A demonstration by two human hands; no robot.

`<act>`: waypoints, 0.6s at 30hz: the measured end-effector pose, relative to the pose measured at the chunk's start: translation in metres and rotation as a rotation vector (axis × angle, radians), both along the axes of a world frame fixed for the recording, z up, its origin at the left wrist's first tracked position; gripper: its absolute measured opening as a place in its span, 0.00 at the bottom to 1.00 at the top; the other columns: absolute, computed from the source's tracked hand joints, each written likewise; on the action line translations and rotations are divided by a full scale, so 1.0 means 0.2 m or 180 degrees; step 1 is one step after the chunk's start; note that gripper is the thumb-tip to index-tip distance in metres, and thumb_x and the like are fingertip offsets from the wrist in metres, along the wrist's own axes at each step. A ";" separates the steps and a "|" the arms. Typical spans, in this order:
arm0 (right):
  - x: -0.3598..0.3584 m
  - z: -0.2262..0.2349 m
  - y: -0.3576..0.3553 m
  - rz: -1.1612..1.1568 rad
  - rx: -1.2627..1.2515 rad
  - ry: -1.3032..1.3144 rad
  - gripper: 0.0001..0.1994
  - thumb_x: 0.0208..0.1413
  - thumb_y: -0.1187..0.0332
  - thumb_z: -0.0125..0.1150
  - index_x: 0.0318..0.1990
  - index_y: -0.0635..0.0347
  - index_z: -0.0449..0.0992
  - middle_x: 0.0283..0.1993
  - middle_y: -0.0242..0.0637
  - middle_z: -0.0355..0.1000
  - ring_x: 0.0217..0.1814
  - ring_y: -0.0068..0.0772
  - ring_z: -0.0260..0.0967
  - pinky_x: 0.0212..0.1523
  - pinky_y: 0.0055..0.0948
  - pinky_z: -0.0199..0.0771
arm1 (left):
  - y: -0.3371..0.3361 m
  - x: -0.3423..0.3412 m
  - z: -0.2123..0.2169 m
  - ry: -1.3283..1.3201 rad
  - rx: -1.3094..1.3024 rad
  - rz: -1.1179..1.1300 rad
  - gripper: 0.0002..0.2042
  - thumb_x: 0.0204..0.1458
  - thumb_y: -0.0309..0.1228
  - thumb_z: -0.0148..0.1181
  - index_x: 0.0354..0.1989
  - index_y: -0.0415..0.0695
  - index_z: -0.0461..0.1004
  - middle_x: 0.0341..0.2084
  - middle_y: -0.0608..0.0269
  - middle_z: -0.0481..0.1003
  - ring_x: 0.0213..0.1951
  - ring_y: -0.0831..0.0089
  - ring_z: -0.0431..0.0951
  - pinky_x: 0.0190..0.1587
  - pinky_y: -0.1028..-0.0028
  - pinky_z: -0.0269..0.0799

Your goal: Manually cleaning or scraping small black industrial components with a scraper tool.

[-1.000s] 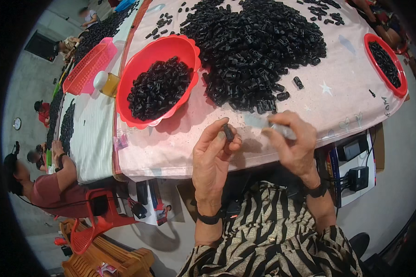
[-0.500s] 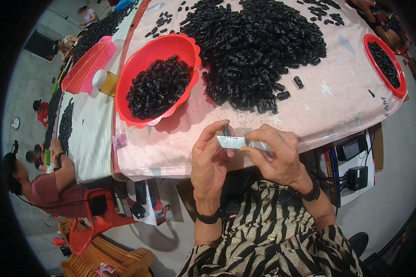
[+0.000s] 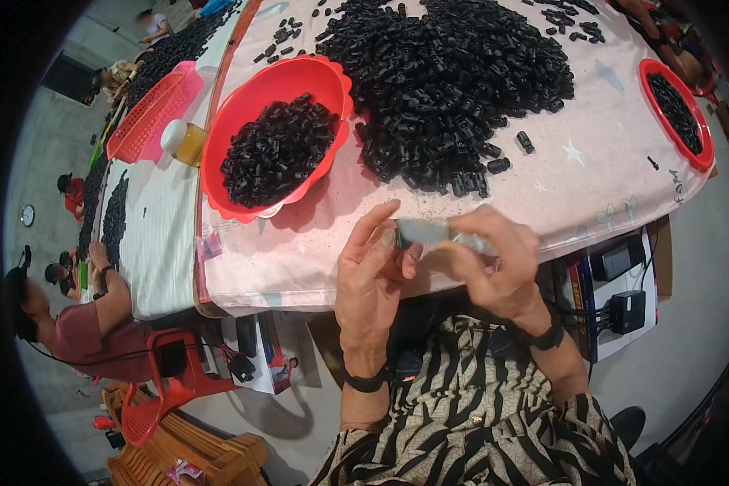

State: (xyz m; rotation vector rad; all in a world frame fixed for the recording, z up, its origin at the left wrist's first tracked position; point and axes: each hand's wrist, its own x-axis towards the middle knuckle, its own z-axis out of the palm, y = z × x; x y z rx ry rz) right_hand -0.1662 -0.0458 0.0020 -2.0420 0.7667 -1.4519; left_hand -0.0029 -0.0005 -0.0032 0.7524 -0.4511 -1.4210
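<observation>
Right hand (image 3: 498,249) holding flat blade (image 3: 424,230), near table edge (image 3: 300,311), pink cloth (image 3: 571,190) rightward

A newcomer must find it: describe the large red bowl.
On the pink cloth, find the big heap of black parts. Left of it sits the bowl, holding black pieces; its scalloped rim distinguishes it from the smooth-rimmed red dish at right.

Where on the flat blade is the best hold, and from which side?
Probably its right end, pinched between thumb and fingers from the person's right, as the right hand does. The flat blade reaches left to the small black piece in the left hand, so its left end is better left uncovered.
</observation>
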 end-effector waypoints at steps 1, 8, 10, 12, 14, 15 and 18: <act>-0.02 0.02 -0.01 -0.0230 0.0077 -0.0013 0.10 0.48 0.75 0.65 0.37 0.65 0.72 0.27 0.40 0.73 0.25 0.32 0.74 0.22 0.28 0.71 | 0.00 0.01 -0.01 0.0076 -0.0089 -0.0133 0.17 0.57 0.25 0.53 0.54 0.35 0.67 0.39 0.53 0.73 0.33 0.74 0.71 0.28 0.81 0.67; -0.07 -0.01 -0.05 -0.0721 0.0455 -0.0215 0.08 0.48 0.75 0.65 0.36 0.67 0.74 0.29 0.42 0.75 0.28 0.31 0.75 0.25 0.26 0.73 | 0.00 0.01 -0.02 0.0218 -0.0127 -0.0114 0.14 0.58 0.28 0.54 0.51 0.36 0.69 0.35 0.54 0.72 0.29 0.73 0.66 0.27 0.80 0.63; -0.08 -0.01 -0.05 -0.0709 0.0522 -0.0203 0.08 0.48 0.76 0.64 0.36 0.67 0.74 0.29 0.42 0.75 0.28 0.31 0.75 0.25 0.26 0.73 | 0.00 0.01 -0.02 0.0192 -0.0157 -0.0140 0.14 0.57 0.27 0.55 0.50 0.36 0.69 0.35 0.53 0.72 0.29 0.73 0.66 0.27 0.80 0.63; -0.08 -0.01 -0.06 -0.0738 0.0412 -0.0141 0.08 0.48 0.76 0.65 0.36 0.67 0.74 0.29 0.41 0.75 0.28 0.29 0.75 0.25 0.25 0.73 | 0.00 0.01 -0.01 0.0165 -0.0189 -0.0163 0.14 0.57 0.27 0.55 0.50 0.36 0.70 0.34 0.53 0.72 0.29 0.73 0.66 0.27 0.80 0.63; -0.10 0.01 -0.07 -0.0823 0.0422 -0.0130 0.09 0.48 0.76 0.65 0.36 0.67 0.74 0.30 0.41 0.75 0.28 0.28 0.75 0.24 0.24 0.73 | 0.00 0.00 0.01 0.0096 -0.0020 -0.0080 0.13 0.55 0.25 0.56 0.49 0.34 0.71 0.34 0.53 0.73 0.28 0.74 0.65 0.26 0.81 0.61; -0.10 0.01 -0.07 -0.0892 0.0434 -0.0125 0.09 0.48 0.76 0.65 0.37 0.67 0.74 0.30 0.40 0.75 0.29 0.27 0.75 0.23 0.23 0.72 | 0.00 0.00 0.01 0.0092 -0.0017 -0.0075 0.13 0.55 0.25 0.56 0.49 0.34 0.71 0.34 0.53 0.73 0.28 0.74 0.65 0.26 0.81 0.61; -0.12 0.00 -0.09 -0.0926 0.0332 -0.0175 0.08 0.49 0.77 0.64 0.37 0.68 0.74 0.30 0.39 0.75 0.29 0.24 0.74 0.22 0.22 0.72 | 0.00 0.02 0.00 0.0109 0.0017 -0.0123 0.14 0.53 0.22 0.55 0.49 0.33 0.70 0.36 0.51 0.73 0.31 0.72 0.69 0.29 0.81 0.67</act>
